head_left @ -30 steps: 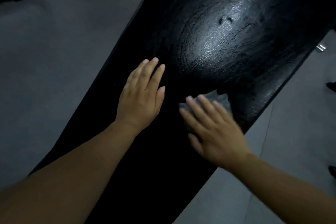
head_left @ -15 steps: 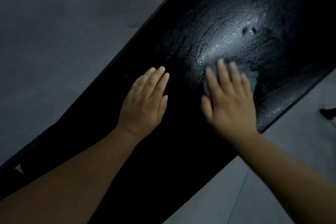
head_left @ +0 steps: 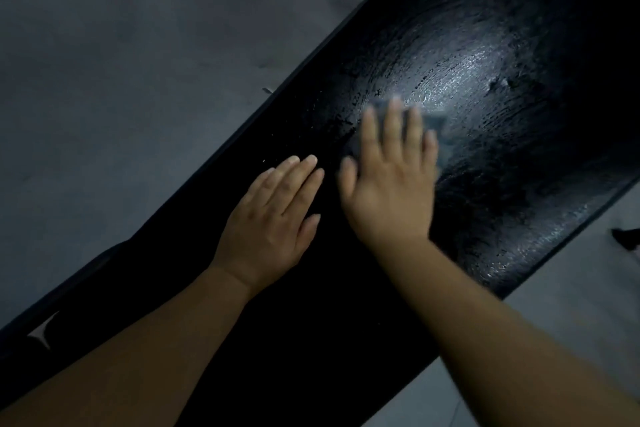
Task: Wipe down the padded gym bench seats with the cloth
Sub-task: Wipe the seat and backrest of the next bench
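The cloth (head_left: 434, 123) is a thin, grey-blue rag. I judge it light and limp, with no stiffness of its own, so it goes only where my palm drives it. The place to hold it is from above, flat under the whole spread of the hand, rather than by a pinched corner that would let the rest bunch up. It lies beneath my right hand (head_left: 391, 191), showing as a blurred edge just past the fingertips (head_left: 394, 114) and out beyond the little finger, with a dim scrap beside the forefinger (the blur hides its exact outline and any folds). Those fingers are straight and fanned, gripping nothing, simply pressing the cloth down onto the bench pad (head_left: 540, 204). The pad is black, textured vinyl. I expect it to give a little under pressure and to be slick where damp, so the cloth should glide but could slip out from under me if I ease off. Ahead of my right fingertips a wet sheen (head_left: 464, 80) catches the light, streaked in arcs, with two small marks (head_left: 494, 83) just to the right of it. My left hand (head_left: 273, 222) rests flat on the pad just beside the right thumb, fingers (head_left: 298, 180) straight and close together, holding nothing; the pad under it looks dull and dark. Off past the left hand's knuckles lies grey floor (head_left: 138, 97), and more of it shows beyond my right forearm.
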